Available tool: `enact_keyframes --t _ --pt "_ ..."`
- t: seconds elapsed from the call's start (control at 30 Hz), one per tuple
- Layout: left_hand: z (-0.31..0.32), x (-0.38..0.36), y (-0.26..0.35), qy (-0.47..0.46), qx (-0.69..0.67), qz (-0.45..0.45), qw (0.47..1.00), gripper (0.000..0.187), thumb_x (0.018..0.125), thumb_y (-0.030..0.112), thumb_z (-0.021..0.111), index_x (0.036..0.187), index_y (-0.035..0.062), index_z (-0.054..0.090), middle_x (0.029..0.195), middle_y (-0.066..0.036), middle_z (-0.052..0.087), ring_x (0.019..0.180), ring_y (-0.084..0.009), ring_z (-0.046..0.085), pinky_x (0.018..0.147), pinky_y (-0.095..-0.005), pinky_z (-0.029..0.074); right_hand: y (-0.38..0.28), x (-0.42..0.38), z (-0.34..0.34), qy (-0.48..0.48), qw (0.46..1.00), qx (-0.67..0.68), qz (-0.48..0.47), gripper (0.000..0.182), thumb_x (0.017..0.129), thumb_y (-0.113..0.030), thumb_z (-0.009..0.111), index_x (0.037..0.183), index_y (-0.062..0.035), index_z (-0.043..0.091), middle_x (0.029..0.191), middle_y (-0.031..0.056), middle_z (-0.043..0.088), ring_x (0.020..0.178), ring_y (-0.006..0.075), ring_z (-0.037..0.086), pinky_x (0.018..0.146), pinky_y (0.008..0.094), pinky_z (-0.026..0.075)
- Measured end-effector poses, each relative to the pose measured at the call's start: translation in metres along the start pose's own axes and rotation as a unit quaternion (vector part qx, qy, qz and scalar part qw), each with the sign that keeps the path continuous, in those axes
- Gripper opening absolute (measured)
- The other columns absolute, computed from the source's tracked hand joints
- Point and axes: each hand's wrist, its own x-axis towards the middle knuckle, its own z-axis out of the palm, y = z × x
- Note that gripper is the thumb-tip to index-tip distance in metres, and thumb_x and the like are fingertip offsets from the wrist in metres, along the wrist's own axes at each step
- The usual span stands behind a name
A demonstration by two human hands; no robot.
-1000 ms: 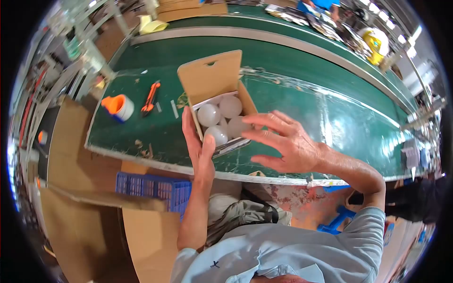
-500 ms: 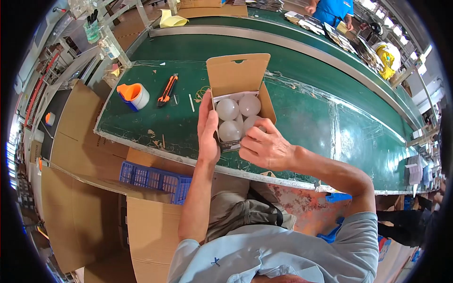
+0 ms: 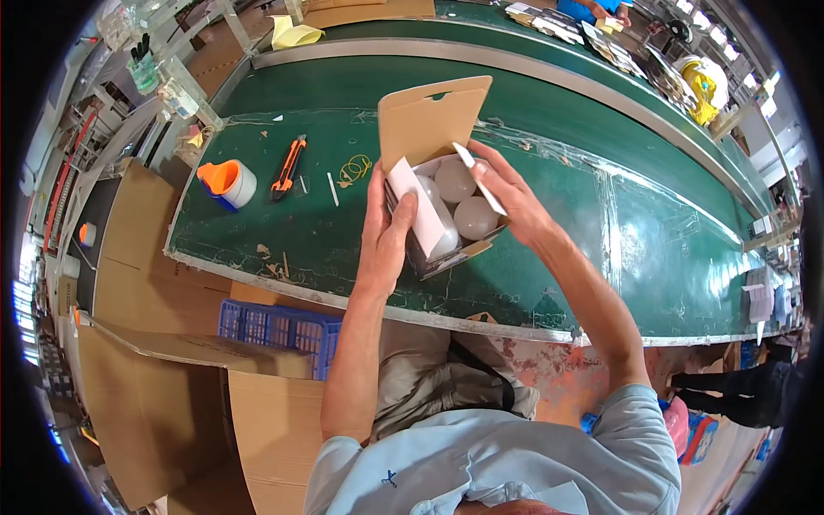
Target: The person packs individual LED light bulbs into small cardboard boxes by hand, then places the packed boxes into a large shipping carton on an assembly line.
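While lid up: hands [image 3: 382, 236] prob. on box [image 3: 446, 215]

Plain brown box [image 3: 433, 120] with white inner flaps [image 3: 421, 215], frosted white bulbs [image 3: 475, 216] inside, on a dark green table [image 3: 566, 232]. At nine o'clock, orange-and-black knife [image 3: 287, 166]; farther out, white tape roll [image 3: 225, 184] with orange-and-blue holder. At seven o'clock, blue crate [image 3: 279, 326]. Pale blue shirt [image 3: 498, 463].
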Motion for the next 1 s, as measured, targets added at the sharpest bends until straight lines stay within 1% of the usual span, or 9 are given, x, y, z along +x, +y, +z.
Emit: enact_keyframes --t 0.3,0.37,0.6,0.7,0.77,0.9,0.93,0.97,1.0 --pt "-0.016 0.017 0.006 -0.027 0.064 -0.022 0.997 0.071 0.107 0.012 0.060 0.168 0.0035 0.026 0.159 -0.015 0.048 0.144 -0.0239 0.049 0.120 -0.0379 0.039 0.005 -0.011 0.018 0.036 0.987 -0.143 -0.061 0.083 0.100 -0.033 0.079 0.166 -0.0107 0.034 0.138 0.0132 0.059 0.129 0.0232 0.056 0.105 0.0424 0.053" --pt "-0.017 0.018 0.003 -0.032 0.060 0.027 0.997 0.071 0.105 0.008 0.062 0.167 0.0043 0.029 0.156 -0.014 0.051 0.142 -0.0243 0.051 0.119 -0.0391 0.041 0.003 -0.009 0.013 0.033 0.987 -0.138 -0.076 0.089 0.099 -0.032 0.081 0.168 -0.0127 0.029 0.136 0.0129 0.059 0.126 0.0227 0.056 0.102 0.0430 0.055" --pt "-0.022 0.023 0.004 -0.019 0.045 -0.003 0.999 0.045 0.094 0.001 0.072 0.136 0.0063 0.056 0.139 -0.010 0.061 0.129 -0.0193 0.059 0.109 -0.0366 0.048 -0.003 -0.008 0.016 -0.002 0.969 -0.183 -0.166 0.056 0.102 -0.020 0.076 0.149 -0.0089 0.047 0.136 0.0053 0.058 0.122 0.0184 0.057 0.100 0.0378 0.056" --pt "-0.025 0.022 -0.004 -0.008 0.061 0.028 0.998 0.040 0.092 -0.001 0.073 0.129 0.0071 0.061 0.137 -0.010 0.063 0.125 -0.0196 0.061 0.106 -0.0355 0.050 0.000 -0.006 0.006 -0.035 0.976 -0.175 -0.120 0.051 0.100 -0.016 0.078 0.144 -0.0071 0.052 0.143 0.0091 0.057 0.128 0.0192 0.058 0.101 0.0365 0.055" --pt "-0.031 0.022 -0.012 -0.029 0.071 0.079 0.994 0.029 0.095 0.002 0.073 0.124 0.0085 0.069 0.148 -0.012 0.060 0.125 -0.0173 0.062 0.104 -0.0321 0.053 0.009 -0.004 0.002 -0.047 0.968 -0.178 -0.168 0.044 0.100 -0.011 0.072 0.141 -0.0055 0.057 0.149 0.0118 0.055 0.134 0.0213 0.056 0.105 0.0369 0.053" --pt "-0.040 0.018 -0.006 -0.031 0.119 0.063 0.990 0.027 0.100 0.004 0.063 0.124 0.0090 0.075 0.161 -0.012 0.051 0.136 -0.0204 0.059 0.110 -0.0336 0.052 -0.004 -0.009 -0.017 -0.080 0.958 -0.212 -0.177 0.041 0.095 0.001 0.053 0.131 -0.0022 0.071 0.165 0.0172 0.046 0.151 0.0279 0.046 0.120 0.0402 0.041" --pt "-0.043 0.016 -0.004 -0.049 0.073 0.018 0.996 0.032 0.101 0.008 0.060 0.129 0.0093 0.075 0.165 -0.014 0.046 0.144 -0.0232 0.052 0.115 -0.0371 0.046 -0.015 -0.011 -0.018 -0.106 0.964 -0.197 -0.146 0.049 0.090 -0.001 0.045 0.130 -0.0021 0.075 0.169 0.0153 0.042 0.156 0.0316 0.039 0.127 0.0444 0.032" --pt "-0.047 0.014 -0.002 -0.068 0.027 -0.029 0.997 0.038 0.101 0.012 0.057 0.134 0.0097 0.074 0.168 -0.016 0.041 0.152 -0.0261 0.044 0.120 -0.0406 0.040 -0.025 -0.010 -0.021 -0.107 0.964 -0.197 -0.143 0.049 0.090 -0.001 0.045 0.130 -0.0021 0.075 0.169 0.0153 0.042 0.156 0.0316 0.039 0.127 0.0444 0.032" --pt "-0.054 0.015 -0.006 -0.101 0.060 0.009 0.993 0.046 0.100 0.016 0.052 0.142 0.0107 0.071 0.173 -0.016 0.033 0.160 -0.0282 0.031 0.127 -0.0442 0.032 -0.034 -0.007 -0.024 -0.137 0.951 -0.242 -0.133 0.047 0.091 -0.004 0.048 0.130 -0.0028 0.075 0.169 0.0158 0.042 0.159 0.0323 0.034 0.128 0.0466 0.031"
